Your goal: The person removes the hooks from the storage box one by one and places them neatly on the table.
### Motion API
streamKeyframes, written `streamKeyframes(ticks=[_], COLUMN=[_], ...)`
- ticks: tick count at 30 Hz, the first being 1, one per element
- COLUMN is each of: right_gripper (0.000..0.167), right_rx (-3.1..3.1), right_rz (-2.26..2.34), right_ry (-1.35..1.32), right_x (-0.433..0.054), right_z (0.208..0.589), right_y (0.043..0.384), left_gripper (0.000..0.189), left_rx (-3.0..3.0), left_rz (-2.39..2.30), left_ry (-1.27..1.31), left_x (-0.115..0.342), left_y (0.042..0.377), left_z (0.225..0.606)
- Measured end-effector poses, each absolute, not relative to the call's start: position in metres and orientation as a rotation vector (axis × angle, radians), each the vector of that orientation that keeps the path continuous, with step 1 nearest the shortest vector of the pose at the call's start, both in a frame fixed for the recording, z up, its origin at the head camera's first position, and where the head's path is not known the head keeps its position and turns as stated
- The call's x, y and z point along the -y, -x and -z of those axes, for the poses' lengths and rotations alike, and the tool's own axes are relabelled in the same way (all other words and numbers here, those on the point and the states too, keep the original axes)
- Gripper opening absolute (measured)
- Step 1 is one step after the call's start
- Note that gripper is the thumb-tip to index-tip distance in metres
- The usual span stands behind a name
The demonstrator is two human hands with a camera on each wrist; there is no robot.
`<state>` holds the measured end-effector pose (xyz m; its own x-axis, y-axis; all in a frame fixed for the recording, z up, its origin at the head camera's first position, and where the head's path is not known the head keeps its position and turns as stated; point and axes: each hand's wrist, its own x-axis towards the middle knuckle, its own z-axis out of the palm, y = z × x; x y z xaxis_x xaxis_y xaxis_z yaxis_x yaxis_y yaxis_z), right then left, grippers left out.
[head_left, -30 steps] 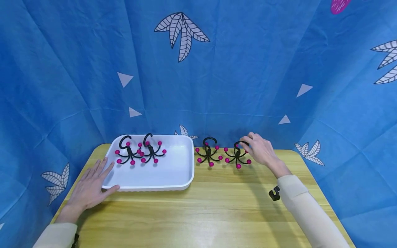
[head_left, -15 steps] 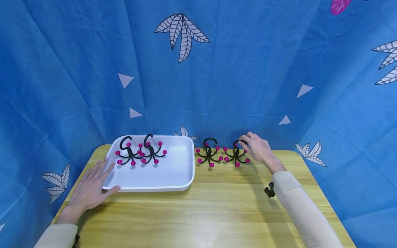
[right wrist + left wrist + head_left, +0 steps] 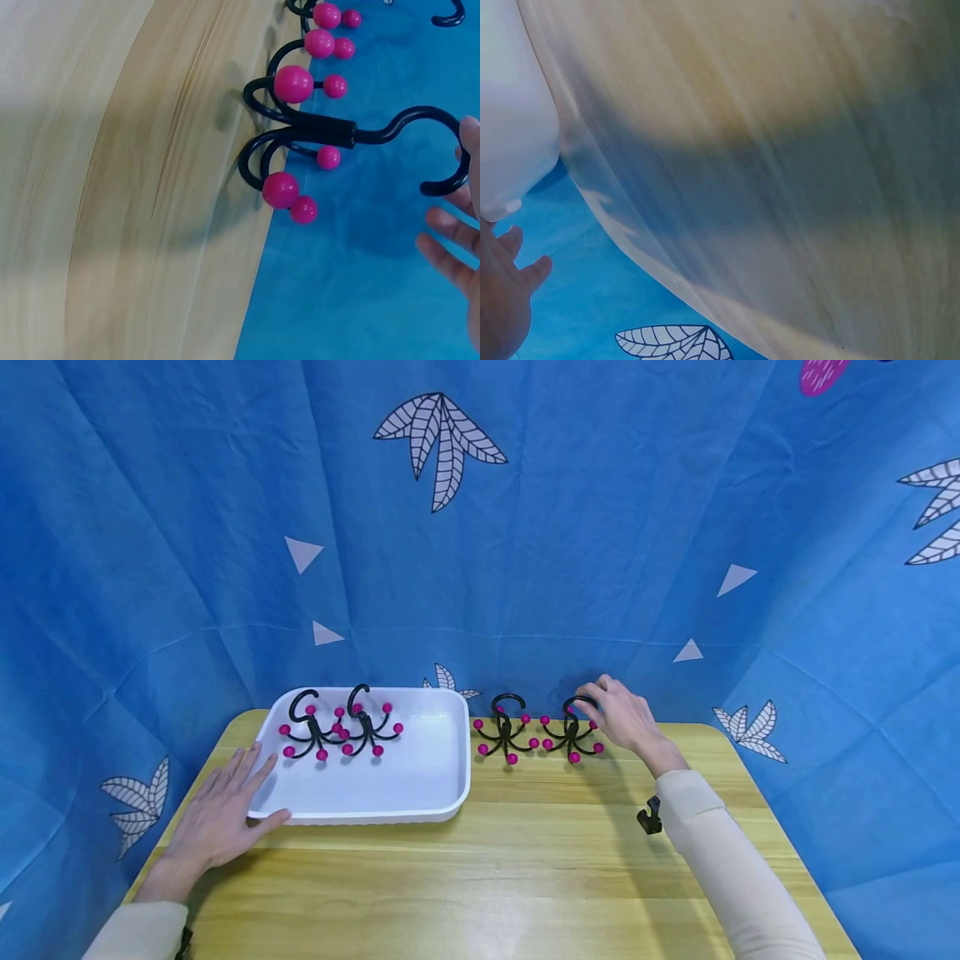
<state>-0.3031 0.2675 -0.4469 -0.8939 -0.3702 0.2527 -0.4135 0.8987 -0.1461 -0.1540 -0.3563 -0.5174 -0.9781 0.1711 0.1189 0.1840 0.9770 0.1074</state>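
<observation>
My right hand point(image 3: 624, 714) pinches the curved top of a black claw hook hanger point(image 3: 572, 735) between thumb and fingers. In the right wrist view this claw hook hanger point(image 3: 322, 131) has several curled prongs tipped with pink balls, and its prongs sit at the table's far edge. Just left of it stands a second claw hook hanger point(image 3: 506, 733) of the same kind. Two more claw hook hangers, one at left point(image 3: 313, 729) and one beside it point(image 3: 365, 724), stand close together in a white tray point(image 3: 420, 785). My left hand point(image 3: 217, 810), fingers spread, lies against the tray's left rim.
The wooden table point(image 3: 525, 877) stretches in front of the tray and the hangers. A blue patterned curtain point(image 3: 600, 527) hangs right behind the table and along both sides.
My right hand and the hanger it pinches have shifted slightly left, toward the neighbouring hanger. The left hand and the tray stay where they were.
</observation>
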Motion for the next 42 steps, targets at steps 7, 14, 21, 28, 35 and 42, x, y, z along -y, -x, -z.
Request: streamKeyframes(ticks=[7, 14, 21, 28, 35, 42], right_gripper=[0.045, 0.047, 0.047, 0.045, 0.048, 0.048], right_rx=[2.83, 2.747, 2.696, 2.624, 2.599, 2.63], right_rz=[-0.335, -0.322, -0.369, -0.39, -0.363, -0.367], right_ry=[-0.601, -0.699, -0.777, -0.878, -0.979, -1.037], right_x=[-0.258, -0.229, -0.186, -0.145, -0.101, -0.059], right_z=[0.442, 0.435, 0.427, 0.423, 0.424, 0.426], right_y=[0.3, 0.296, 0.292, 0.288, 0.285, 0.282], left_gripper=[0.103, 0.103, 0.103, 0.103, 0.104, 0.105], left_rx=[3.027, 3.046, 3.038, 3.04, 3.047, 3.061], left_rz=[0.191, 0.184, 0.191, 0.19, 0.197, 0.2], left_ry=[0.266, 0.268, 0.264, 0.268, 0.273, 0.271], left_x=[0.354, 0.354, 0.355, 0.355, 0.356, 0.354], left_y=[0.156, 0.157, 0.158, 0.157, 0.155, 0.155], left_z=[0.517, 0.517, 0.516, 0.516, 0.515, 0.516])
